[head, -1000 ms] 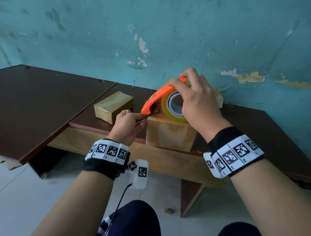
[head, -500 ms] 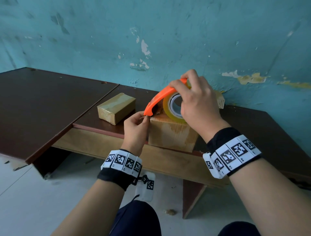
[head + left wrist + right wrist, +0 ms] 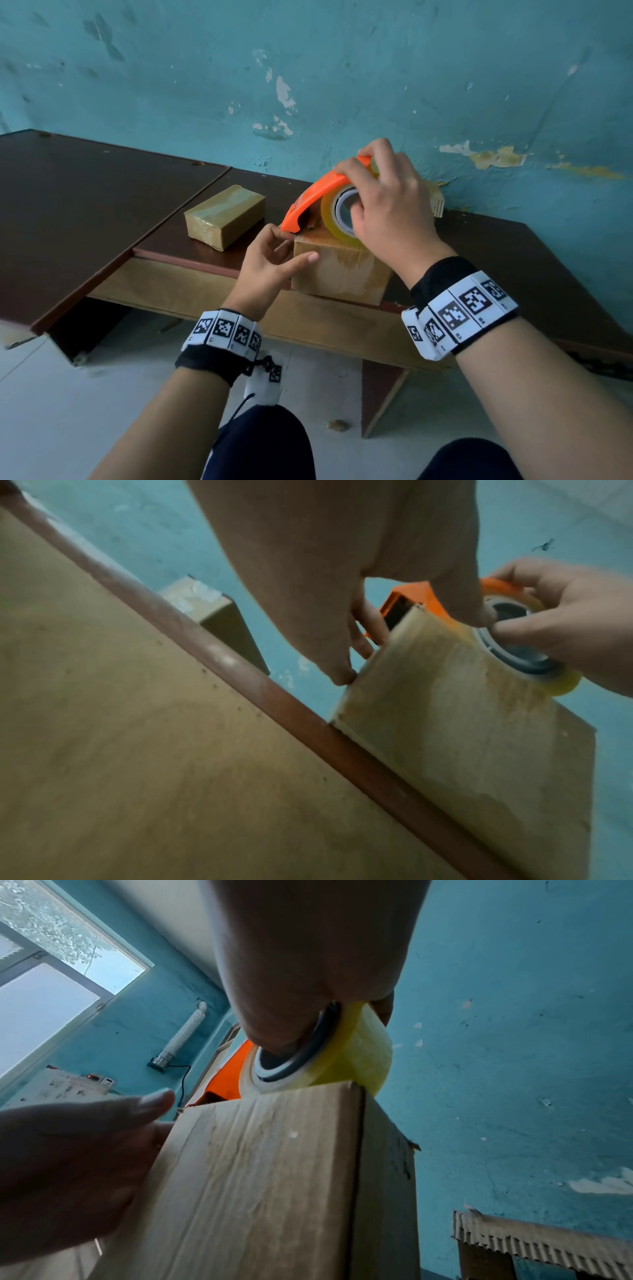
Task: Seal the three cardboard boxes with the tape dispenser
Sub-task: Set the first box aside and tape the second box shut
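Observation:
A cardboard box (image 3: 339, 274) stands at the table's front edge. On top of it lies the orange tape dispenser (image 3: 315, 195) with its yellowish roll, gripped by my right hand (image 3: 387, 212), thumb in the roll's core (image 3: 284, 1066). My left hand (image 3: 274, 260) is at the box's top left corner, below the dispenser's nose. Its thumb lies straight on the front face, and its fingers (image 3: 339, 642) rest on the left side. A second, taped box (image 3: 224, 216) sits to the left. A third piece of corrugated cardboard (image 3: 436, 202) shows behind my right hand, mostly hidden.
The dark brown table (image 3: 102, 205) runs along a peeling teal wall (image 3: 342, 85). Its front edge (image 3: 240, 669) is just under the box. My knees are below, over a pale floor. A window (image 3: 51, 974) shows in the right wrist view.
My left hand has opened from a pinch at the dispenser's nose, and its thumb now stretches onto the box's front face. My right hand and the dispenser have barely moved.

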`<state>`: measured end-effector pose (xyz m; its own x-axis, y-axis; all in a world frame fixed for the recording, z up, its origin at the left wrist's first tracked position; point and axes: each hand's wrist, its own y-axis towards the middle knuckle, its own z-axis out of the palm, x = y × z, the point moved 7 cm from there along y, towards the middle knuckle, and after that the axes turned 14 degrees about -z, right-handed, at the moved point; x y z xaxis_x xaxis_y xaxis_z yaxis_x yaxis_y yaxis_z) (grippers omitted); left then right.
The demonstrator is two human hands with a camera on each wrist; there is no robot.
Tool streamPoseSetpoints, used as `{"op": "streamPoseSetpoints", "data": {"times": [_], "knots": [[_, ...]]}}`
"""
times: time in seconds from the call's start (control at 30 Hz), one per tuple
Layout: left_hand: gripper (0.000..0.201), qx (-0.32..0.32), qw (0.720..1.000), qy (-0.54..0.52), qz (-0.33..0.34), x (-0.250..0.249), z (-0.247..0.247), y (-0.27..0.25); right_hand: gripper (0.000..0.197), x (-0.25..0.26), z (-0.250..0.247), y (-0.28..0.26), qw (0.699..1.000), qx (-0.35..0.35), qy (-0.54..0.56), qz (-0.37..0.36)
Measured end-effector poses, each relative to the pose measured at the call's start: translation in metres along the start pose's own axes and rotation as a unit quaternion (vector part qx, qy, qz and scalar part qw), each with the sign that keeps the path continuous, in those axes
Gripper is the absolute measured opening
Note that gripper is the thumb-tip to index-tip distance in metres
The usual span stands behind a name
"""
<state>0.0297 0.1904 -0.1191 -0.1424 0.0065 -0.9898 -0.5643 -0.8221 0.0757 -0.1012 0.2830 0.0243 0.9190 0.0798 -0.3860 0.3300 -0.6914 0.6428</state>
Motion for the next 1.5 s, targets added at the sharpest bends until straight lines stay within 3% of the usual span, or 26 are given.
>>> {"op": "streamPoseSetpoints", "data": {"times": [0.17,0.33,0.5,0.67,1.0,1.1,1.23,1.5], "knots": [[0.063,-0.004,0.999,-0.030,-0.027,0.012,0.017,0.009,0.043,0.000,0.001,0.002,1.000,0.007,-0.003,0.003],[0.050,-0.001,0.999,-0.044,-0.029,0.011,0.016,0.020,0.044,0.001,-0.002,0.000,1.000,0.003,0.003,0.006],[0.083,0.042,0.998,-0.050,-0.023,0.012,0.013,0.027,0.048,-0.004,-0.001,0.006,0.999,0.011,0.039,0.011],[0.052,0.046,0.999,-0.012,0.012,0.002,0.012,0.026,0.048,-0.009,-0.005,0.013,0.995,0.035,0.089,0.008],[0.044,0.039,0.995,0.085,0.032,0.007,0.008,0.032,0.053,-0.015,-0.009,0.005,0.998,0.027,0.035,-0.034],[0.022,0.043,0.993,0.094,0.052,-0.002,0.009,0.027,0.058,-0.027,-0.009,-0.001,1.000,0.013,0.020,-0.017],[0.029,0.039,0.993,0.104,0.044,-0.004,0.008,0.025,0.063,-0.044,-0.009,-0.011,1.000,0.005,0.014,-0.006],[0.033,0.039,0.991,0.118,0.057,-0.006,0.007,0.026,0.047,-0.044,-0.007,-0.020,1.000,-0.001,-0.013,-0.023]]}}
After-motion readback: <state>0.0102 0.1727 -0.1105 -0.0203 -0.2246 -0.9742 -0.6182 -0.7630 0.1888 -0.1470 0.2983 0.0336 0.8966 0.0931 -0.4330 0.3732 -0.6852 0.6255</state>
